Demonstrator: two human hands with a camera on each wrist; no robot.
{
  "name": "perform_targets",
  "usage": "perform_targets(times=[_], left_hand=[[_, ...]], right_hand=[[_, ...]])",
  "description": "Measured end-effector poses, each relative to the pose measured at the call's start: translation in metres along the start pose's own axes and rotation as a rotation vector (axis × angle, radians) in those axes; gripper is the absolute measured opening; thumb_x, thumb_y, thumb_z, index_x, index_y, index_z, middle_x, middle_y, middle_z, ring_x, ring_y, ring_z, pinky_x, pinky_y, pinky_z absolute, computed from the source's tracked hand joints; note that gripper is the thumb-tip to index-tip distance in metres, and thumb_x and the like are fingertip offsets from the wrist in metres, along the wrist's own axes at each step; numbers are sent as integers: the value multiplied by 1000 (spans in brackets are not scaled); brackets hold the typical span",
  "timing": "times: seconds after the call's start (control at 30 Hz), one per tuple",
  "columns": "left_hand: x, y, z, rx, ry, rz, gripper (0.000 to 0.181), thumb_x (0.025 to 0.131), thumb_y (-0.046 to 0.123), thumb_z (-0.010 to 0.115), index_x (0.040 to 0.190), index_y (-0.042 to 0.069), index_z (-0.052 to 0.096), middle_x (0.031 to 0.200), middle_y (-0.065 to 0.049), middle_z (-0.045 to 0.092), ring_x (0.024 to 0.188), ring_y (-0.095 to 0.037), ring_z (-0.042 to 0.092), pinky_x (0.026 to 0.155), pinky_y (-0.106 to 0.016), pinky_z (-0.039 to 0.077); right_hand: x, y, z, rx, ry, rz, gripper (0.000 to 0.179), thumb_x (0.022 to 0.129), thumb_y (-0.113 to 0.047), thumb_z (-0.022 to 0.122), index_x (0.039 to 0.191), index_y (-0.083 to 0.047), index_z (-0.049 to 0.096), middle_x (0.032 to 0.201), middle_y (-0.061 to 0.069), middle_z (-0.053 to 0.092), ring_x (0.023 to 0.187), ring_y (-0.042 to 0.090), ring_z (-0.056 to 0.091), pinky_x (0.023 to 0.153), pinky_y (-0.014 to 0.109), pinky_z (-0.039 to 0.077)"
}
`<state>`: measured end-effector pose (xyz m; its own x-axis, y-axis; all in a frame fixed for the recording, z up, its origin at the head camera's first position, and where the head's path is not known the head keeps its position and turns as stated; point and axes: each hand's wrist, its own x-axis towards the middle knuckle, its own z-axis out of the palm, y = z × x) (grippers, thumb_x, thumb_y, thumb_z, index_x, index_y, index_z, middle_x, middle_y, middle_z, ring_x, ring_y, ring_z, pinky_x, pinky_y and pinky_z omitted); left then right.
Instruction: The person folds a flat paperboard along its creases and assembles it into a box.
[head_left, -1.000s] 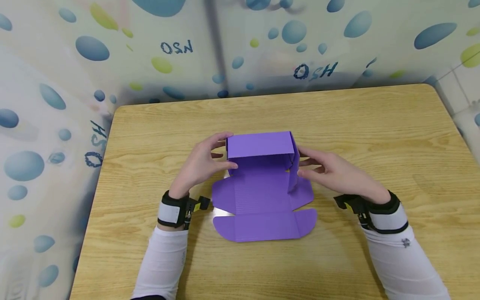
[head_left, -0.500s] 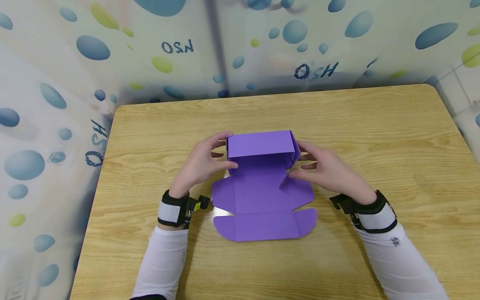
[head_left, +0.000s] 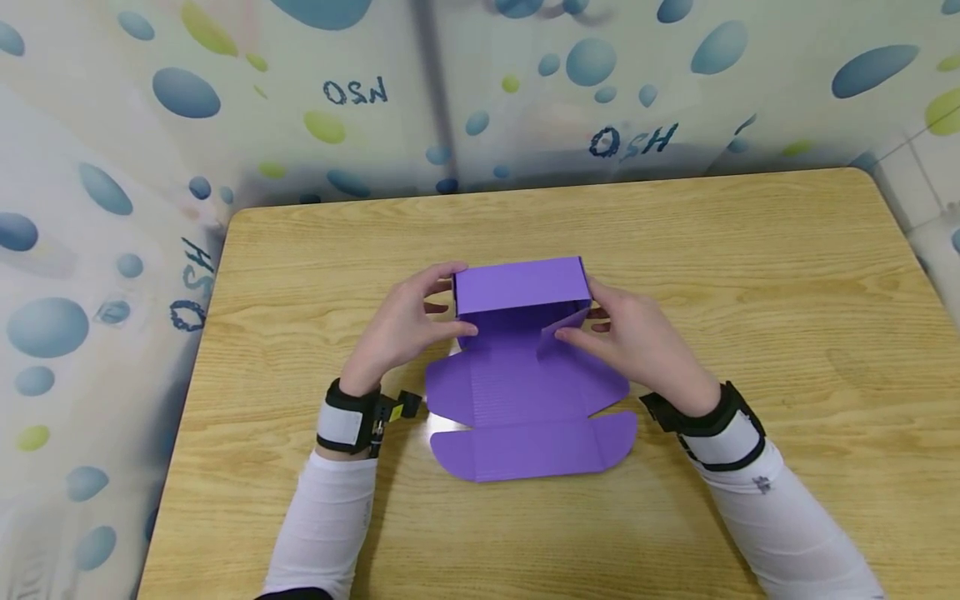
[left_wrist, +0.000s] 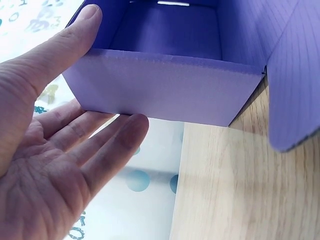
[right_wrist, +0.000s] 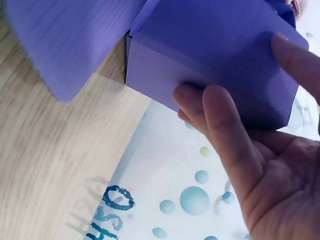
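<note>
The purple box (head_left: pixel 522 286) stands near the middle of the tabletop (head_left: pixel 750 275), held at both ends by a person's hands, its flat front panel (head_left: pixel 536 450) and rounded tabs laid out toward the person. From the head view I see the left hand (head_left: pixel 408 317) gripping the left end, thumb at the near edge and fingers reaching behind, but the end itself is mostly hidden from up there. The left wrist view gives what that one lacks: the end wall (left_wrist: pixel 165 90) face on, the thumb hooked over its rim, the fingers spread along the outside, and the dark inside with a bright slot (left_wrist: pixel 173 3) in it. The right hand (head_left: pixel 637 337) grips the other end, its thumb on a flap (head_left: pixel 551 340) that slants inward; only the right wrist view shows its fingertips (right_wrist: pixel 217 97) against the outer cardboard, beside a crease. Both forearms, in white sleeves (head_left: pixel 322 517), come in from the near side, the right one angled inward more, each wrist wrapped in a black-and-grey band (head_left: pixel 341 425).
</note>
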<state>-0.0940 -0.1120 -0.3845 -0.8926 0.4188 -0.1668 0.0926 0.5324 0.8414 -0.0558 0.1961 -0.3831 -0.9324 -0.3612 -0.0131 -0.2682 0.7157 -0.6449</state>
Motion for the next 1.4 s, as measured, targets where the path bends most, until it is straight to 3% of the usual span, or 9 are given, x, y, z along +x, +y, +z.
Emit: perform_targets(times=[0.2,0.37,0.6,0.73,1.03,1.2,1.4], left_hand=[[1,-1,-1,7,-3,1,80,85,17,89,154,12,50,154,-12,58,141,-35,59,110,-47,58],[1,-1,0,6,-6,16,78,85,17,89,153,11,51,152,-12,60,140,-35,60,110,-47,59],[0,-1,3,9,-22,27,79,84,16,90,153,12,52,150,-11,62,140,-34,61,109,-46,59],[-1,1,4,9,-26,35,79,83,15,90,152,12,52,149,-11,63,140,-34,61,109,-46,59],[-1,3,5,19,-15,39,79,83,15,90,153,11,52,150,-11,62,141,-34,60,108,-46,59],[-1,4,6,20,-18,35,80,83,16,90,153,10,51,151,-12,61,142,-34,60,109,-46,59],[-1,6,8,24,-18,41,80,84,17,90,153,9,51,153,-13,59,142,-35,59,108,-47,59]], right_hand=[[6,-2,2,-39,50,11,55,90,-25,84,135,-2,62,107,20,79,88,33,80,75,46,67],[15,-3,0,-108,62,46,55,91,-26,82,134,1,59,90,16,75,71,24,73,61,34,55],[19,-3,-1,-152,76,85,51,91,-16,75,131,11,57,95,27,75,69,29,71,58,40,57],[20,-3,1,-164,89,102,48,93,-15,72,129,12,58,95,28,74,72,32,70,62,46,57],[24,-7,4,-124,102,153,46,93,-10,69,132,11,56,114,34,72,89,43,75,75,55,61],[26,-9,4,-128,97,167,51,92,-6,66,138,12,52,112,37,72,84,44,76,71,54,62],[28,-12,5,-127,110,219,50,84,2,61,133,12,54,102,36,73,71,38,72,58,43,55]])
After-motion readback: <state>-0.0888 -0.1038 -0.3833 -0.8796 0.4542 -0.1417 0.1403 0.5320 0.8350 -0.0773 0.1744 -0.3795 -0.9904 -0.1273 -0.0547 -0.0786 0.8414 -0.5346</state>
